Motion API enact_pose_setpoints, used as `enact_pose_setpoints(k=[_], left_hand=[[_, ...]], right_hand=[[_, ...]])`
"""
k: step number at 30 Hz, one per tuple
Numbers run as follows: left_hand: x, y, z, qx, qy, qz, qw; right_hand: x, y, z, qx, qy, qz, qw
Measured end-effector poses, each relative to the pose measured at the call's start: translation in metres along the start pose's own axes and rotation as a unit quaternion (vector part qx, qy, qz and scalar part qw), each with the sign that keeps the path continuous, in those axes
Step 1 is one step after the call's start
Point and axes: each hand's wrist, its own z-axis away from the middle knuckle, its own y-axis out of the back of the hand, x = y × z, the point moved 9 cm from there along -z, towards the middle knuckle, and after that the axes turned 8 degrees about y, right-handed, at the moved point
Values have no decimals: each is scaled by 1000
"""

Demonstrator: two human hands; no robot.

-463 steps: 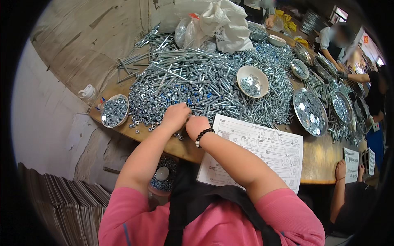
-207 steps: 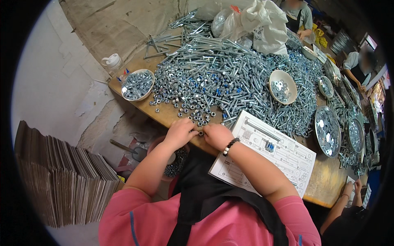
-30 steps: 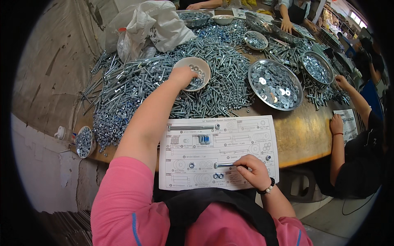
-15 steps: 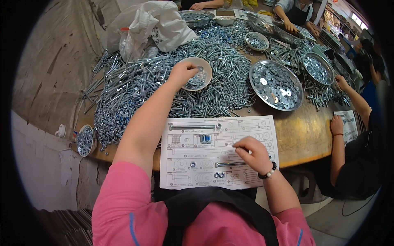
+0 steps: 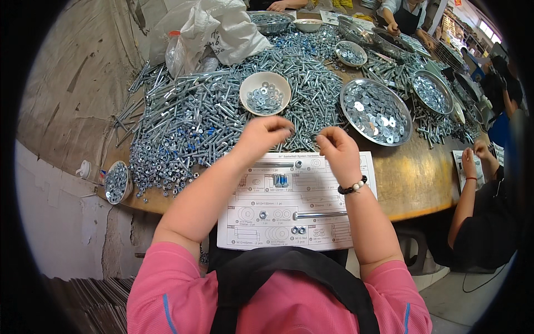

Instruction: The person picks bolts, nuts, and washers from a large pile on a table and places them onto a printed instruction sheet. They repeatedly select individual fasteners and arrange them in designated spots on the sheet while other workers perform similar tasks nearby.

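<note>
My left hand (image 5: 266, 136) is pinched just below a cream bowl (image 5: 243, 94) of flat washers (image 5: 265, 98); whatever lies between its fingertips is too small to make out. Close on its right, my right hand (image 5: 340, 151) has thumb and fingers drawn together over the upper edge of a printed sheet (image 5: 222, 234), and its fingertips hide anything in them. Hardware lies on the sheet's drawings: a long bolt (image 5: 320, 215), another long bolt (image 5: 278, 165) with a nut (image 5: 298, 164) at its end, several short blue-tipped bolts (image 5: 281, 180), a single nut (image 5: 263, 214) and a pair of nuts (image 5: 298, 230).
Heaped bolts (image 5: 189, 103) and nuts (image 5: 161, 172) cover much of the wooden table (image 5: 411, 189). A steel tray (image 5: 410, 119) of large washers stands to the right, a small bowl (image 5: 129, 189) at the left edge. Behind is a white sack (image 5: 239, 33). A co-worker's hand (image 5: 470, 164) is at right.
My left hand has come out of the washer bowl toward me. My right hand has risen from the sheet's middle toward its upper edge, so the two hands are now close together.
</note>
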Motion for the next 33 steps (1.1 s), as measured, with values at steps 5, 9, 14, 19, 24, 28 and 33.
enact_pose_setpoints(k=[5, 9, 14, 19, 24, 28, 33], left_hand=[[7, 61, -65, 123, -71, -128, 982], [35, 91, -87, 219, -81, -322, 918], [54, 107, -77, 304, -181, -340, 871], [42, 83, -38, 238, -156, -273, 919], [2, 20, 43, 90, -177, -340, 919], [-42, -45, 101, -39, -139, -408, 902], [-62, -65, 115, -14, -116, -465, 878]], right_hand=[[21, 11, 7, -33, -21, 50, 998], [26, 6, 15, -114, 62, 254, 958], [59, 4, 20, -124, 66, 402, 905], [53, -18, 24, -132, 214, 497, 830], [34, -12, 37, -153, 187, 441, 864], [10, -6, 46, -125, 152, 357, 913], [-12, -39, 75, -150, 215, 267, 927]])
